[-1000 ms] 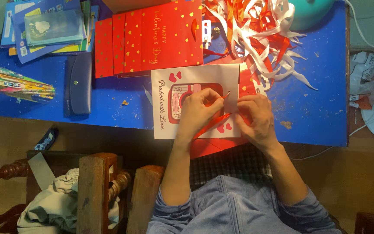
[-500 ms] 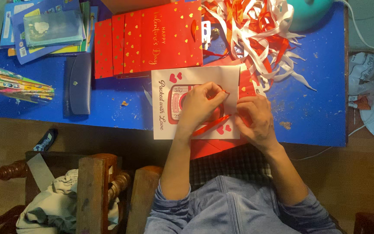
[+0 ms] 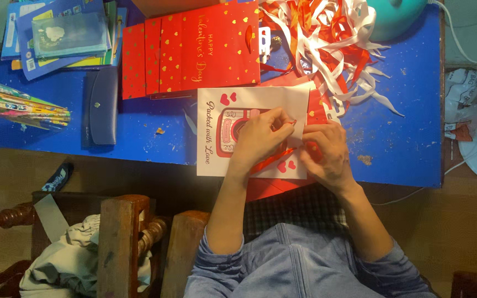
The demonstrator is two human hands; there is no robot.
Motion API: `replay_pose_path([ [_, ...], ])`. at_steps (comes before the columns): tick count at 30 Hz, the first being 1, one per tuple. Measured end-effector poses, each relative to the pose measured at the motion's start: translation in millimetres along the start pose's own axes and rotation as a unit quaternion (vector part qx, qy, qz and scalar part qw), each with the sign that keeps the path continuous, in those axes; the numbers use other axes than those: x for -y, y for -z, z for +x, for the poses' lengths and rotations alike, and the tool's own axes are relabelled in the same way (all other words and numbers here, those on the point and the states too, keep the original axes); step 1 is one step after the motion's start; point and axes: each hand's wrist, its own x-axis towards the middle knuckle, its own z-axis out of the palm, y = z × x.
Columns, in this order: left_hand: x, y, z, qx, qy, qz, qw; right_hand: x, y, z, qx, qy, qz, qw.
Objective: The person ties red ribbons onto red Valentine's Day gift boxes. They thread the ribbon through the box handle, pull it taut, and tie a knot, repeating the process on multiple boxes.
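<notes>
A white paper bag (image 3: 211, 110) printed with red hearts and a red camera picture lies flat on the blue table (image 3: 404, 138). My left hand (image 3: 258, 138) rests on it, thumb and fingers pinched on the end of a red ribbon (image 3: 266, 163) near the bag's right edge. My right hand (image 3: 327, 157) sits just beside it at that edge, fingers curled on the same ribbon. The ribbon runs slantwise under both hands. A red bag (image 3: 266, 187) lies beneath the white one and juts over the table's near edge.
Several red gift bags with gold hearts (image 3: 194, 49) lie behind. A heap of red and white ribbons (image 3: 332, 38) fills the back right beside a teal round object (image 3: 398, 14). Left: dark blue pouch (image 3: 100, 107), pack of coloured pens (image 3: 17, 105), blue packets (image 3: 56, 33). A wooden chair (image 3: 122, 243) stands below.
My left hand's fingertips have crept slightly towards the bag's right edge with the ribbon end. My right hand stays in place.
</notes>
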Motion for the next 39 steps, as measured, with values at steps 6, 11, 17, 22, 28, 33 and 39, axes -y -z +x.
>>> replay_pose_path([
  [6,6.1,-5.8,5.7,-0.011,-0.025,0.028,0.999,-0.9,-0.5,-2.5,-0.006,-0.009,0.008,1.0],
  [11,13.8,-13.8,9.5,-0.031,-0.034,0.073,0.996,-2.3,-0.9,-1.4,0.009,0.001,0.009,1.0],
  [17,21.0,-18.9,13.4,-0.056,-0.037,0.102,0.992,0.4,4.1,2.9,0.038,-0.003,0.028,0.999],
  [22,24.9,-24.7,14.9,-0.081,-0.029,0.13,0.988,-1.3,9.3,19.2,0.049,-0.046,0.128,0.989],
  [28,31.6,-32.8,13.9,-0.104,-0.029,0.137,0.985,2.8,-10.0,36.9,-0.008,-0.227,0.139,0.964],
  [33,40.3,-42.6,5.0,-0.111,-0.051,0.111,0.986,-3.0,-9.5,30.4,-0.003,-0.123,0.041,0.992],
  [39,39.4,-40.7,-13.1,-0.08,-0.033,0.047,0.995,-10.5,-6.8,17.4,0.017,-0.071,0.012,0.997],
])
